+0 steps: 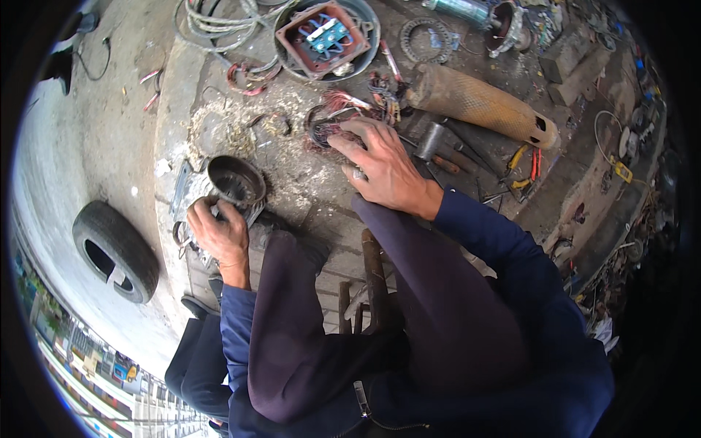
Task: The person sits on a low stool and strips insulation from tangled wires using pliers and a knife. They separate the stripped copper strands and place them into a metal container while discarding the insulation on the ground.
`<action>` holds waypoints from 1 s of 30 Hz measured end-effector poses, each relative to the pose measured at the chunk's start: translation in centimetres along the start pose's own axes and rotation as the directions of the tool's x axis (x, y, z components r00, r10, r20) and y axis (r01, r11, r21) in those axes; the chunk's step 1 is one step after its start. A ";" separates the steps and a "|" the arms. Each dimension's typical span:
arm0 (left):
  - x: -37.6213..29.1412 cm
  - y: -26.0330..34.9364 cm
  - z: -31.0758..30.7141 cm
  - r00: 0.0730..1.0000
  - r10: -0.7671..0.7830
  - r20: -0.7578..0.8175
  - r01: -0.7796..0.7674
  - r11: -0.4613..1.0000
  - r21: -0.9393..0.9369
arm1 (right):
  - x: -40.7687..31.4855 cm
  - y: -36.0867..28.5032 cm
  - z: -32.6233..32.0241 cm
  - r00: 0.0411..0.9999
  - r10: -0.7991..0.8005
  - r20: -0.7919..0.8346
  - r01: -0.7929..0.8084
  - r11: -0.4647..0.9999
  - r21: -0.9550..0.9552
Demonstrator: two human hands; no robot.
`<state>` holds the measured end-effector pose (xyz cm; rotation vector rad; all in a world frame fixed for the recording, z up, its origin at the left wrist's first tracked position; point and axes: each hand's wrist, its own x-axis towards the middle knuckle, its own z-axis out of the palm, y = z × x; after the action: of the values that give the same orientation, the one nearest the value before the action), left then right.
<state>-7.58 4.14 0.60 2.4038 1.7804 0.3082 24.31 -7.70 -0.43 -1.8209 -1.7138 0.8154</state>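
Note:
At lower left of the work spot, my left hand (220, 232) curls its fingers against the near side of a hollow, dark round metal motor housing (236, 178). The housing stands tilted, its mouth facing up, with toothed slots visible inside. My right hand (380, 167) hovers above my knee, fingers apart and bent. Its fingertips are over or beside a tangle of fine reddish copper wire (327, 131) on the ground; whether they touch it is hidden. A ring or wrap shows on one right finger.
A metal bowl (374, 41) holds a terminal box (323, 41). Right of it lie a rusty perforated cylinder (482, 104), a hammer head (430, 140) and pliers (517, 159). Coiled cable (224, 27) lies at top left, a tyre (115, 252) further left. Another person's leg (200, 361) is nearby.

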 end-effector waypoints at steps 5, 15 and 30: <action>-0.1 -0.3 0.1 1.000 -0.010 0.012 0.010 1.000 -0.021 | -8.3 3.6 -4.7 0.926 0.376 -0.032 -0.363 0.912 0.193; -0.6 -1.7 1.1 0.997 0.065 -0.045 -0.062 0.996 0.058 | -27.9 10.6 -4.9 0.411 0.910 0.050 -0.907 0.414 -0.081; -0.4 -4.6 2.0 0.998 0.025 0.056 -0.026 1.000 0.005 | -49.9 16.0 -5.5 -0.024 0.985 -0.169 -0.997 -0.036 -0.070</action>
<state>-11.50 5.15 -2.45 2.4161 1.7309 0.2360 38.15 -58.40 -3.96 -3.1250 0.0815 1.0300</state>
